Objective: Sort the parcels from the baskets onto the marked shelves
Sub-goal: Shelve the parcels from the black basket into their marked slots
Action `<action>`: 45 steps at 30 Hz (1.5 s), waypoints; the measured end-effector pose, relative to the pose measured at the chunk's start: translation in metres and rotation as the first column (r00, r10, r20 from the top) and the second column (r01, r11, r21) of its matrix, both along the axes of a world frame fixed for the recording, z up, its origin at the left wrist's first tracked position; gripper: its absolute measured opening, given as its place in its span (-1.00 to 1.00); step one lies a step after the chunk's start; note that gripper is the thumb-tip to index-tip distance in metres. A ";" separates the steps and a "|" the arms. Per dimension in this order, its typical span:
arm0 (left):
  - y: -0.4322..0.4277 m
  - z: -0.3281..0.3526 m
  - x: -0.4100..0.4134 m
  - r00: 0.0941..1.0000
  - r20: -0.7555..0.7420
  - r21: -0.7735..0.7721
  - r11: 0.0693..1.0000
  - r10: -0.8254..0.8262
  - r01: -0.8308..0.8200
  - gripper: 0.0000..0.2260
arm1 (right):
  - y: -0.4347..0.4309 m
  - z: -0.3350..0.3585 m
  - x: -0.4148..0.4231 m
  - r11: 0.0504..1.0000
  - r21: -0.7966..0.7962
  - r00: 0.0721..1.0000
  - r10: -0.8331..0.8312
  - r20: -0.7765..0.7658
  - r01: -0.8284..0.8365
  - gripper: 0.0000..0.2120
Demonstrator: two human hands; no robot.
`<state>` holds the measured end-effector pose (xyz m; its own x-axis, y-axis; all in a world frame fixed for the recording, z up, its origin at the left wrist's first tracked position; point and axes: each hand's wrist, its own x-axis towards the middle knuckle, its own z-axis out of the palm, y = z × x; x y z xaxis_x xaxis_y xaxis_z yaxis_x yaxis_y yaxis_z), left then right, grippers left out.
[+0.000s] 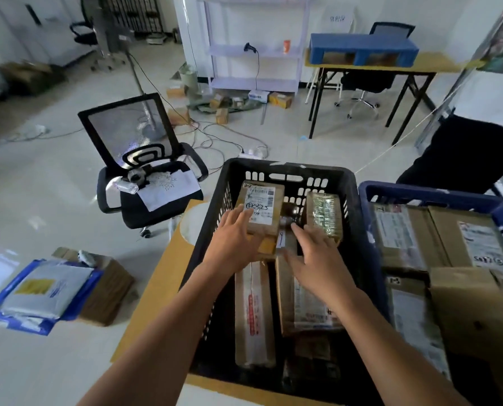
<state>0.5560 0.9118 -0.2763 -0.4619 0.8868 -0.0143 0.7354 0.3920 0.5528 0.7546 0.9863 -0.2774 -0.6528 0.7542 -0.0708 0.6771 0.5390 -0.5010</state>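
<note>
Inside the black basket, the left hand reaches forward, straight fingers resting on a brown parcel near the far wall. The handwriting on its white label is unclear. The right hand hovers beside it, fingers relaxed, holding nothing.

The left hand covers the near end of the labelled box at 11 o'clock in the black basket, so part of its label is hidden. The right hand hides the top of the long parcel under it; I cannot tell if it touches. The small print on the labels is too tiny to read. The blue basket at 4 o'clock is cut off by the edge. So is a person in dark clothes at 3 o'clock. The brown boxes at 10 o'clock are blurry. The wall sign at 1 o'clock is too small to read.
</note>
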 end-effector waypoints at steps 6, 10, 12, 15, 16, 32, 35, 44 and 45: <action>0.025 -0.033 -0.014 0.987 0.128 -0.022 0.995 0.095 -0.093 -0.40 | 0.010 -0.014 -0.036 0.993 -0.113 0.994 -0.051 -0.099 0.040 -0.37; 0.020 -0.047 -0.015 0.925 0.328 0.025 0.977 0.193 -0.212 -0.31 | 0.012 -0.023 -0.039 0.990 -0.137 0.994 -0.052 -0.092 0.039 -0.37; 0.020 -0.047 -0.016 0.892 0.377 0.005 0.963 0.248 -0.270 -0.25 | 0.013 -0.027 -0.034 0.986 -0.156 0.994 -0.073 -0.083 0.059 -0.36; 0.027 -0.045 -0.013 0.829 0.493 -0.017 0.956 0.263 -0.293 -0.31 | 0.015 -0.032 -0.034 0.985 -0.148 0.990 -0.104 -0.094 0.089 -0.36; 0.030 -0.044 -0.011 0.813 0.514 -0.016 0.951 0.273 -0.310 -0.34 | 0.014 -0.032 -0.036 0.986 -0.142 0.989 -0.106 -0.100 0.091 -0.35; 0.028 -0.026 -0.011 0.550 0.758 -0.092 0.893 0.350 -0.441 -0.57 | -0.004 -0.020 -0.043 0.979 -0.199 0.979 -0.071 -0.192 0.032 -0.32; 0.014 -0.015 -0.005 0.538 0.794 -0.012 0.892 0.283 -0.451 -0.60 | -0.016 -0.003 -0.039 0.969 -0.238 0.937 -0.144 -0.318 0.068 -0.33; -0.047 0.031 0.004 0.483 0.870 0.267 0.919 -0.100 -0.290 -0.32 | -0.070 0.058 -0.039 0.927 -0.230 0.770 -0.375 -0.516 0.297 -0.47; -0.053 0.035 0.001 0.466 0.871 0.299 0.921 -0.156 -0.251 -0.34 | -0.079 0.062 -0.038 0.920 -0.222 0.747 -0.391 -0.538 0.322 -0.53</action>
